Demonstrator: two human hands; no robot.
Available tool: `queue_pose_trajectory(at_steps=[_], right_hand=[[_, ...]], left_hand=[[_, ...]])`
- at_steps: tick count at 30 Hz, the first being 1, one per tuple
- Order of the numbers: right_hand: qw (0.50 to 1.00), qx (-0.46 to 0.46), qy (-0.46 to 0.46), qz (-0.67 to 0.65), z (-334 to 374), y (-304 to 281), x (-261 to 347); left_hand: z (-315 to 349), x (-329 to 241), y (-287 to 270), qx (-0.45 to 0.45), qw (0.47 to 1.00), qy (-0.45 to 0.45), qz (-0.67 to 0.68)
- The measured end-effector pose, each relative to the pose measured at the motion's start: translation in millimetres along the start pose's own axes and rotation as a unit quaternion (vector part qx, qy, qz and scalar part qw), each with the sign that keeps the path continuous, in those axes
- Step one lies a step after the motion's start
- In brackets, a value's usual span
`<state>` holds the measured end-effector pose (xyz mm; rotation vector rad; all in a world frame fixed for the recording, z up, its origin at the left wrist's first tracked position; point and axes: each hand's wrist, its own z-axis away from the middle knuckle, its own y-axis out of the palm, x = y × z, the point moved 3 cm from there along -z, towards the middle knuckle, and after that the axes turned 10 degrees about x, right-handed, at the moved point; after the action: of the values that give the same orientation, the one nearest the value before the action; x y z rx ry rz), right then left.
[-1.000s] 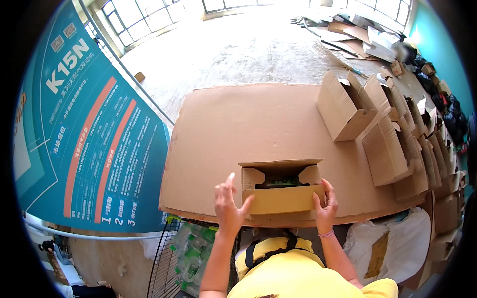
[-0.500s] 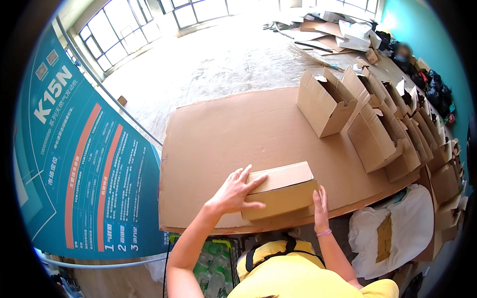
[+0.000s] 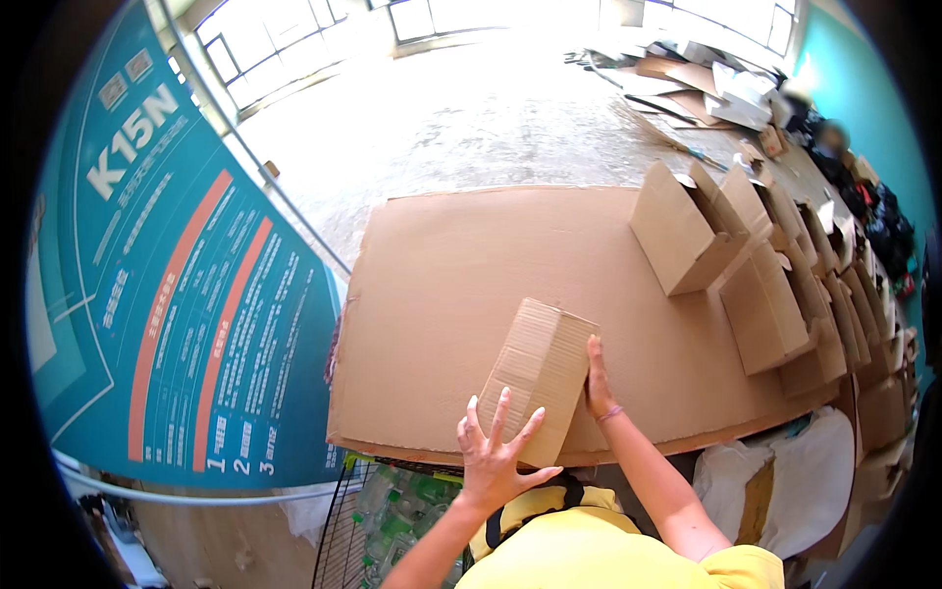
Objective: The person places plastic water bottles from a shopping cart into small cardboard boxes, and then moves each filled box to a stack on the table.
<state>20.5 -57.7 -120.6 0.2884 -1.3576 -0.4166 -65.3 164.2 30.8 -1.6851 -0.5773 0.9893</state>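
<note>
A plain brown cardboard box (image 3: 535,378) lies at the near edge of the cardboard-topped table (image 3: 471,265), its long side slanting away from me. My left hand (image 3: 496,456) is open at the box's near left end, fingers spread, with the fingertips over its lower part; whether they all touch is unclear. Along the box's right side lies my right hand (image 3: 598,383), its fingers stretched out flat against the cardboard near the far corner. The box's underside and right face are partly hidden.
Open-topped cardboard boxes (image 3: 687,231) stand in rows on the table's right. Left is a teal banner (image 3: 186,294) on a metal frame. A wire basket of plastic bottles (image 3: 392,510) sits below the near left edge. At right front is a white-covered seat (image 3: 800,481).
The box has turned from lying crosswise to pointing away from me. My left hand moved from its top left to its near end; my right hand moved farther up its side.
</note>
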Motion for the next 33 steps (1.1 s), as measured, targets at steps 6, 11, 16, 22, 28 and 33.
queue_pose_trajectory(at_steps=[6, 11, 16, 22, 28, 33], right_hand=[[0.978, 0.2, 0.059, -0.006, 65, 81, -15], [0.96, 0.236, 0.142, -0.043, 74, 83, -30], [0.951, 0.29, 0.108, 0.015, -7, 141, -38], [0.944, 0.289, 0.08, 0.137, -134, 217, -9], [0.848, 0.428, -0.018, 0.313, -76, 200, 20], [0.944, 0.208, 0.175, 0.189, 51, 65, 5]], left_hand=[[8, -7, 20, -0.112, 0.98, -0.16, -0.031], [6, 10, 24, -0.126, 0.976, -0.177, -0.028], [-22, 80, 4, -0.177, 0.958, -0.21, -0.085], [-124, 209, -12, -0.252, 0.934, -0.209, -0.139], [-204, 324, -29, -0.257, 0.931, -0.206, -0.157], [-251, 373, -42, -0.229, 0.947, -0.177, -0.142]])
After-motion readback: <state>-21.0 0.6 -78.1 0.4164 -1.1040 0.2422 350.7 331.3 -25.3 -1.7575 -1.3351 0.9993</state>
